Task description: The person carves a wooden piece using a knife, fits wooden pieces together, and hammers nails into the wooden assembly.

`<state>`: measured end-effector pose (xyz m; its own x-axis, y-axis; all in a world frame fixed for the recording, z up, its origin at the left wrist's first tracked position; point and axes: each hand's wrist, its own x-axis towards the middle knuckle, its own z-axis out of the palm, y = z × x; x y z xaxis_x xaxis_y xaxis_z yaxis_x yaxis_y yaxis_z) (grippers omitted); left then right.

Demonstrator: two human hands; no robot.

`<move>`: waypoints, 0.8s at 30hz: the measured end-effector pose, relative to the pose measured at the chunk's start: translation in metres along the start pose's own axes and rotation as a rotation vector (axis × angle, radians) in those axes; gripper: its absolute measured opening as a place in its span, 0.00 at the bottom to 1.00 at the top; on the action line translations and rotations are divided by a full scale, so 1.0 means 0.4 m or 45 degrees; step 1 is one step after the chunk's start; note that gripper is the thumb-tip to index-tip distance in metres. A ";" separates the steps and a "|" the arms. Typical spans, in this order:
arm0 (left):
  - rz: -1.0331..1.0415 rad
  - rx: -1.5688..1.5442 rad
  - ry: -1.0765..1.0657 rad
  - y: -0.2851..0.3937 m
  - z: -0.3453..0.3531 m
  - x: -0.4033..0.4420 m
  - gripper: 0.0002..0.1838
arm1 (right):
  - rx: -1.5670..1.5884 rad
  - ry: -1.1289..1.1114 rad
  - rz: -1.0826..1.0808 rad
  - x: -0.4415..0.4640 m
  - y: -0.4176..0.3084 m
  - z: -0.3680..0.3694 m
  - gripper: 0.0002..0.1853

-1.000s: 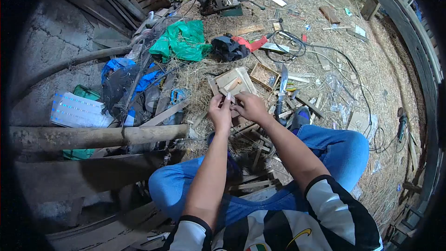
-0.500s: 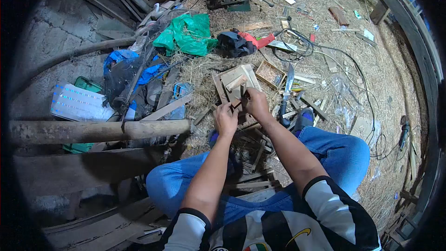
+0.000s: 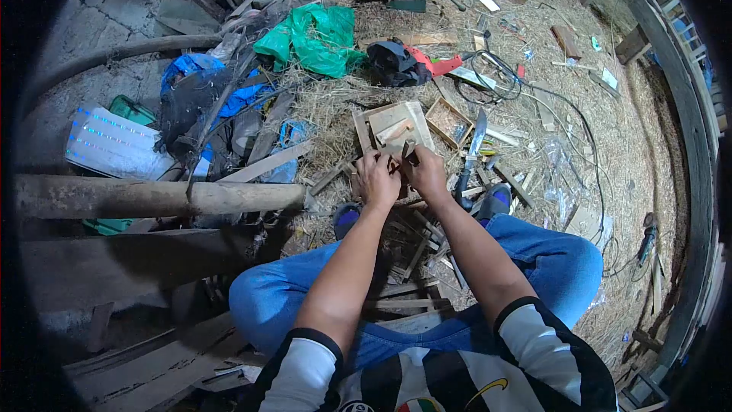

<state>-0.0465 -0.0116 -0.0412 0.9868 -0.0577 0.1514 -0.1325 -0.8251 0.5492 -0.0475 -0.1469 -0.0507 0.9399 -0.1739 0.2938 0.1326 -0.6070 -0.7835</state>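
Observation:
Both hands meet low over a pale wooden board (image 3: 418,118) on the ground between my feet. My left hand (image 3: 378,181) has its fingers curled in, and whatever they pinch is hidden beneath them. Beside it, almost touching, my right hand (image 3: 425,175) is closed around a small dark flat piece (image 3: 406,150) whose upper end sticks up past the fingers; its kind is unclear. Just beyond the fingertips a light wood block (image 3: 394,131) lies on the board. To the right are a shallow wooden box (image 3: 450,123) with small bits inside and a large knife (image 3: 476,137) with a dark handle.
Wood offcuts (image 3: 415,255) litter the ground between my legs. Ahead lie a green plastic bag (image 3: 313,42), a red tool (image 3: 435,63) beside dark cloth, and a black cable (image 3: 579,114). A thick bamboo pole (image 3: 160,197) crosses the left side.
My left hand has turned more palm-down and drawn against my right hand, covering the reddish-brown piece seen at its fingertips before. The view has shifted slightly.

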 end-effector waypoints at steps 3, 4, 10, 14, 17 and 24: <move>-0.006 0.037 -0.005 -0.005 0.003 0.004 0.15 | -0.024 -0.031 0.026 -0.007 0.011 0.004 0.16; 0.008 0.056 -0.001 -0.006 0.005 0.003 0.16 | -0.026 -0.033 0.027 -0.014 0.019 0.008 0.16; 0.017 0.030 0.006 -0.016 0.016 -0.007 0.20 | 0.045 -0.022 0.035 -0.023 0.019 0.008 0.14; 0.018 0.042 -0.015 -0.008 0.003 -0.006 0.20 | -0.054 -0.022 0.032 -0.025 0.025 0.013 0.11; 0.017 0.026 0.011 -0.006 0.000 -0.010 0.19 | -0.080 -0.024 0.013 -0.019 0.003 -0.003 0.09; 0.292 -0.202 0.110 0.026 -0.025 0.005 0.24 | -0.066 0.012 -0.048 -0.030 0.053 0.025 0.09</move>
<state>-0.0466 -0.0145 -0.0270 0.9188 -0.1787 0.3520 -0.3706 -0.6976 0.6132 -0.0529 -0.1498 -0.0764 0.9316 -0.1568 0.3278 0.1513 -0.6527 -0.7423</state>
